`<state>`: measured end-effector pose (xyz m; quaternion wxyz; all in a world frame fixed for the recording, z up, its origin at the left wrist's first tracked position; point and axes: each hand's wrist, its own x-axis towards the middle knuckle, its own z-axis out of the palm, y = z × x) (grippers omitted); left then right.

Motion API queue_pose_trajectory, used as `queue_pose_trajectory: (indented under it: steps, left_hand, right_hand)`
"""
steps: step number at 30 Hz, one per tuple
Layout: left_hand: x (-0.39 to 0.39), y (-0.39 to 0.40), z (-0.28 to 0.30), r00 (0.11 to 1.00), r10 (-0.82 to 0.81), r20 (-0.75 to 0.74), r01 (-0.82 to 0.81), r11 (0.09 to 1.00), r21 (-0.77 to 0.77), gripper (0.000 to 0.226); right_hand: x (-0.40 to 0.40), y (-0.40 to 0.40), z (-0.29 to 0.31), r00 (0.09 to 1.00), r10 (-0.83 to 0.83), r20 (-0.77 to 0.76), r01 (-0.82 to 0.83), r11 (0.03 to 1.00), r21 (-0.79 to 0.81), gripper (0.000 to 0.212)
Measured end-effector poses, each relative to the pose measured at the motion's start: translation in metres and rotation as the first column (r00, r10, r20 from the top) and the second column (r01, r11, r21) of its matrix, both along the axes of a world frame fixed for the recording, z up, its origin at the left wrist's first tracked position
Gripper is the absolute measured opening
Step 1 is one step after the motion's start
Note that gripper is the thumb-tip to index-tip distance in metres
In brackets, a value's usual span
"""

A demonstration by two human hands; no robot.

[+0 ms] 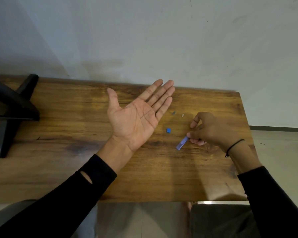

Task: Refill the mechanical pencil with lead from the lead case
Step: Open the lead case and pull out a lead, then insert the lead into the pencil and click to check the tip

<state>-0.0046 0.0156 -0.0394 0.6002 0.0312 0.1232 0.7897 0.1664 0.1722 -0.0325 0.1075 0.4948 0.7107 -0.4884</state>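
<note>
My left hand (138,115) lies palm up and flat above the wooden table (76,160), fingers spread, nothing in it. My right hand (210,129) pinches the upper end of a translucent blue lead case (181,143), which tilts down to the left with its lower end near the table. A small blue cap (168,130) lies on the table between the hands. Two tiny metal and white pencil parts (174,112) (182,115) lie just beyond it. I see no pencil body.
A black stand with crossed legs (12,107) occupies the table's far left. A pale wall runs along the table's back edge. The table's right edge is close to my right wrist. A dark seat (220,220) sits below the front edge.
</note>
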Motion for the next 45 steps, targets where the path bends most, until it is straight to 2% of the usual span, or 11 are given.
queue_pose_trajectory:
  steps: [4, 8, 13, 25, 28, 33, 35, 37, 40, 42, 45]
  left_hand:
    - [0.002, 0.0, 0.0, 1.0, -0.011, -0.002, 0.011, 1.0, 0.011, 0.132]
    - [0.007, 0.002, 0.002, 1.0, -0.006, -0.031, 0.005, 0.999, -0.032, 0.131]
    - [0.017, 0.001, 0.008, 0.998, -0.01, -0.068, -0.001, 0.988, -0.154, 0.13]
    - [0.021, -0.002, 0.001, 0.998, -0.066, -0.018, 0.059, 0.963, -0.265, 0.128]
    - [0.02, -0.002, 0.004, 0.998, -0.069, -0.002, 0.066, 0.963, -0.26, 0.127]
    - [0.001, 0.008, 0.01, 0.957, -0.052, -0.284, -0.088, 0.884, -0.459, 0.087]
    - [-0.011, 0.01, 0.01, 0.706, -0.152, -0.692, -0.395, 0.726, -0.563, 0.046]
    - [-0.021, 0.006, 0.008, 0.242, -0.358, -0.902, -0.652, 0.629, -0.424, 0.017]
    - [-0.019, 0.001, -0.002, -0.386, -0.666, -0.638, -0.68, 0.673, -0.291, 0.028]
    - [-0.011, 0.003, -0.009, -0.527, -0.702, -0.479, -0.664, 0.692, -0.283, 0.038]
    - [-0.007, 0.008, -0.01, -0.537, -0.69, -0.485, -0.672, 0.698, -0.248, 0.026]
  right_hand:
    - [0.0, 0.0, 0.014, 0.993, 0.115, 0.019, -0.116, 0.952, 0.285, 0.019]
    - [-0.008, -0.013, 0.036, 0.881, 0.395, -0.258, -0.047, 0.617, 0.785, 0.012]
    - [-0.029, -0.055, 0.036, 0.689, 0.686, -0.234, -0.149, 0.45, 0.88, 0.012]
    - [-0.04, -0.069, 0.033, 0.588, 0.795, 0.15, -0.35, 0.083, 0.933, 0.015]
    - [-0.041, -0.071, 0.031, 0.626, 0.769, 0.132, -0.324, 0.103, 0.94, 0.004]
    - [-0.042, -0.059, 0.036, 0.73, 0.536, -0.424, 0.003, 0.618, 0.786, 0.002]
    - [-0.041, -0.05, 0.039, 0.713, 0.31, -0.629, 0.177, 0.788, 0.589, 0.002]
    - [-0.04, -0.041, 0.039, 0.669, 0.088, -0.738, 0.298, 0.878, 0.375, 0.001]
    - [-0.038, -0.034, 0.037, 0.584, -0.186, -0.79, 0.381, 0.923, 0.065, 0.005]
    - [-0.037, -0.033, 0.038, 0.534, -0.305, -0.788, 0.375, 0.921, -0.103, 0.004]
    - [-0.037, -0.034, 0.038, 0.512, -0.401, -0.76, 0.363, 0.903, -0.232, 0.006]
